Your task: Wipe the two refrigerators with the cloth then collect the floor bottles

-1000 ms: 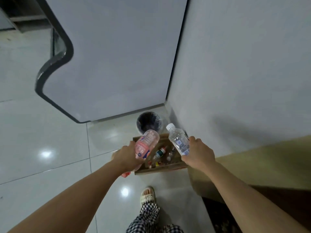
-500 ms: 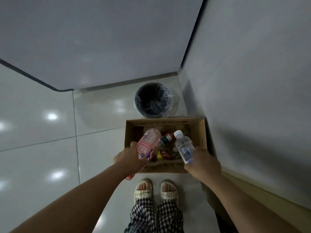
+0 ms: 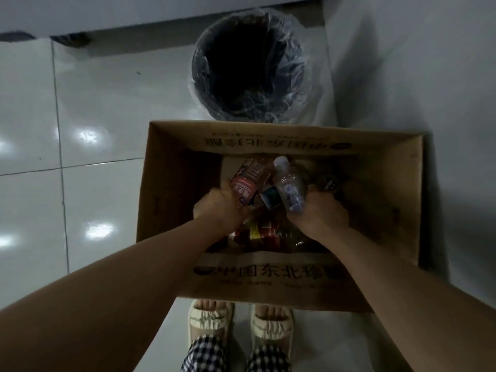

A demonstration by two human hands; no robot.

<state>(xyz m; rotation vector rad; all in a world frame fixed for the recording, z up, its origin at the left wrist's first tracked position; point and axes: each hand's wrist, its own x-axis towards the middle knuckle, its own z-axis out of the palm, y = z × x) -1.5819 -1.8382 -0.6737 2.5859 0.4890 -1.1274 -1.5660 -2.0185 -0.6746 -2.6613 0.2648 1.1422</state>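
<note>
An open cardboard box [image 3: 171, 189] stands on the tiled floor [image 3: 80, 103], and both hands are lowered inside it. The left hand [image 3: 220, 208] grips a pink bottle [image 3: 248, 181] by its lower end, so the bottle slants up and away toward the box's far wall. The right hand [image 3: 319, 213] is curled round a clear bottle [image 3: 288, 183] with a white cap, which slants the same way just beside the pink one; the two nearly touch near their tops. Under the hands, on the bottom of the box, lies a heap of other bottles [image 3: 257, 232], with red and yellow labels showing; how many there are cannot be told in the dim light. A green and white label shows between the two held bottles. Just behind the box stands a dark bin [image 3: 295, 49] lined with a clear plastic bag, its inside too dark to make out. In front of the box, two feet in pale slippers [image 3: 209, 320] stand on the floor.
</note>
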